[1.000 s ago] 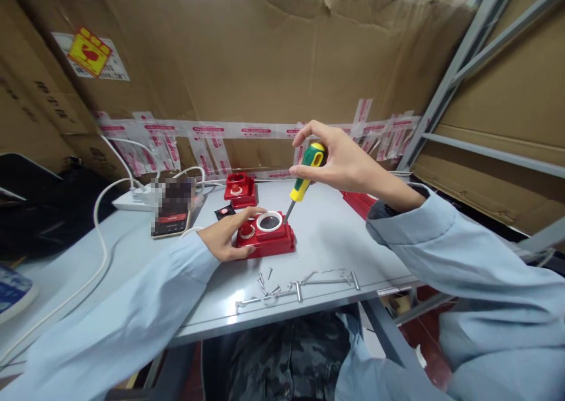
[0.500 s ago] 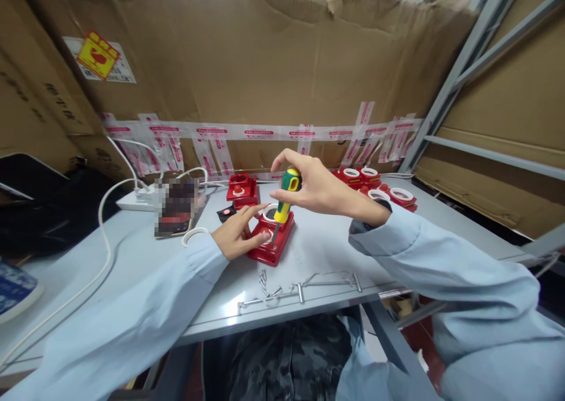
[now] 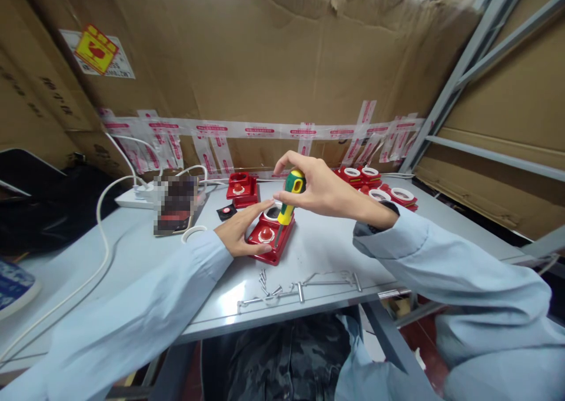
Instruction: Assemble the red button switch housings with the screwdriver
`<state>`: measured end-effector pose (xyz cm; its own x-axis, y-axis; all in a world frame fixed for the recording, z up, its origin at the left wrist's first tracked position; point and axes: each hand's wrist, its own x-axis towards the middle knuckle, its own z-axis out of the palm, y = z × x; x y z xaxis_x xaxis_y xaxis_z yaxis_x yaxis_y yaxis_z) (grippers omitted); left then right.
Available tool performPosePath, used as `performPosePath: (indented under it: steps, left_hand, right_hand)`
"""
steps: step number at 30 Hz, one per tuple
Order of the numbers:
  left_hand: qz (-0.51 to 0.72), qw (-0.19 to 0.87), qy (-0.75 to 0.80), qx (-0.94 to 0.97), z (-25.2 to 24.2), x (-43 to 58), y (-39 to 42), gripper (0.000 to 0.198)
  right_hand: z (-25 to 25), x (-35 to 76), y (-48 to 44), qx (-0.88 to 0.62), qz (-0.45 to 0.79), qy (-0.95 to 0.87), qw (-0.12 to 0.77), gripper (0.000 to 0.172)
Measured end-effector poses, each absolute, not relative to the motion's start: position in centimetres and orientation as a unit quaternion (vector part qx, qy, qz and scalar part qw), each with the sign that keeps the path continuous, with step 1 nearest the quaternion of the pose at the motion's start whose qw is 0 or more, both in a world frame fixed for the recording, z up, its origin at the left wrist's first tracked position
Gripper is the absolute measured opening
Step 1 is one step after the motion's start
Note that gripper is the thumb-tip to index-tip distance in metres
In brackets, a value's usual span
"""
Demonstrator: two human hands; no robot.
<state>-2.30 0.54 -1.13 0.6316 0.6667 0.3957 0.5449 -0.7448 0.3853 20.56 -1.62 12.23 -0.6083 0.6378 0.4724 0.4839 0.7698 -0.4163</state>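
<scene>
A red plastic housing (image 3: 286, 236) lies on the table, with a red knob (image 3: 266, 234) and a white ring (image 3: 272, 212) on its top. My left hand (image 3: 238, 230) holds it from the left side, fingers and thumb stretched apart across its edge. The fingers of my right hand (image 3: 309, 183) are closed round the green and yellow handle of a screwdriver (image 3: 286, 211). Its shaft stands nearly upright, slightly tilted, with the tip at the housing's near right corner. Whether the tip sits in a screw is too small to tell.
Several loose screws (image 3: 263, 280) lie near the table's front edge. Behind the work sit another red housing (image 3: 242, 192) and a small black part (image 3: 226, 212). More red units (image 3: 402, 196) stand at back right. On the left are a phone (image 3: 176, 204), a white ring (image 3: 194, 233) and a cable (image 3: 106, 236).
My left hand has drawn its fingers back from the knob, which now shows, with the thumb nearer the front. The right hand and screwdriver have shifted slightly right.
</scene>
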Motion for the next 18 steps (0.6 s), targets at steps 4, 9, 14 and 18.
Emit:
performPosePath:
  steps: [4, 9, 14, 18]
  left_hand:
    - [0.265, 0.108, 0.341, 0.896, -1.0, -2.3, 0.7, 0.09]
    - [0.26, 0.1, 0.349, 0.895, -1.0, -2.3, 0.8, 0.091]
    - [0.262, 0.081, 0.35, 0.896, -0.9, -2.0, 0.8, 0.093]
    - [0.262, 0.065, 0.354, 0.896, -0.6, -1.8, 0.8, 0.094]
  right_hand:
    - [12.2, 20.7, -1.5, -0.319, 0.12, -0.888, 0.31, 0.025]
    - [12.1, 20.8, -1.4, -0.325, 0.104, -0.89, 0.302, 0.026]
    - [12.2, 20.0, -2.2, -0.349, 0.039, -0.894, 0.279, 0.025]
    - [12.6, 18.5, -3.1, -0.407, -0.079, -0.883, 0.218, 0.026]
